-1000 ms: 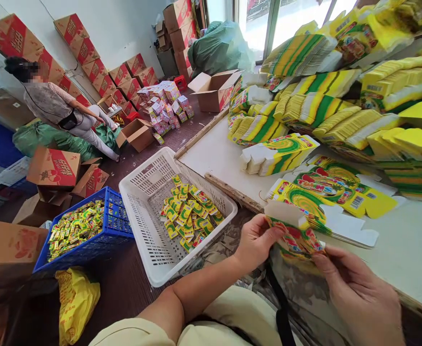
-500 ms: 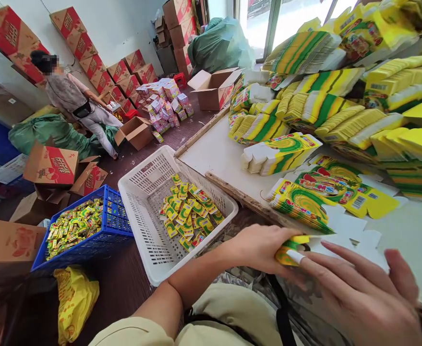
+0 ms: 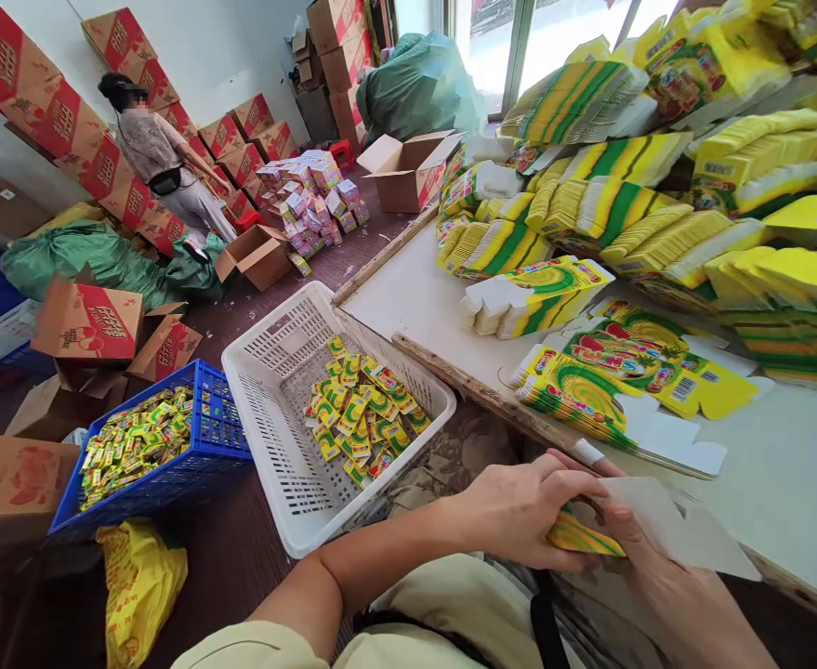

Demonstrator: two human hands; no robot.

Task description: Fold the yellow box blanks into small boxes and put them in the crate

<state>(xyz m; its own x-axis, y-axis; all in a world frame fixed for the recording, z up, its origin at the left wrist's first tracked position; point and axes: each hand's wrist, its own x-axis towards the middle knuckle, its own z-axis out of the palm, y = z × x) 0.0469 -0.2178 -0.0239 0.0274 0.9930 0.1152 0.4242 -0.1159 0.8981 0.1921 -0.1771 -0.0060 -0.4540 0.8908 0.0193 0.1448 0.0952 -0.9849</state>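
Both my hands are at the table's front edge, closed on one yellow-green printed carton [image 3: 579, 537]. My left hand [image 3: 520, 511] grips it from the left with the fingers bent over it. My right hand [image 3: 659, 562] clasps its other side, and one finger wears a white wrap. A pale unprinted flap [image 3: 665, 520] sticks out to the right of the hands. The fingers hide much of the carton. Just beyond them lies a stack of flat cartons [image 3: 582, 395] with white flaps, and a bundle of similar cartons [image 3: 533, 293] sits behind it.
A white basket [image 3: 258, 409] with small yellow-green boxes stands left of the table [image 3: 415, 288]. Beside it is a blue crate [image 3: 219, 418] of small packets. Piled carton bundles [image 3: 610, 209] cover the table's back. A person [image 3: 164, 158] stands near stacked cardboard boxes [image 3: 66, 121].
My right hand, spread beside the carton before, has closed on it. The carton has turned, and its pale flap now points right. The person at the back has shifted slightly right.
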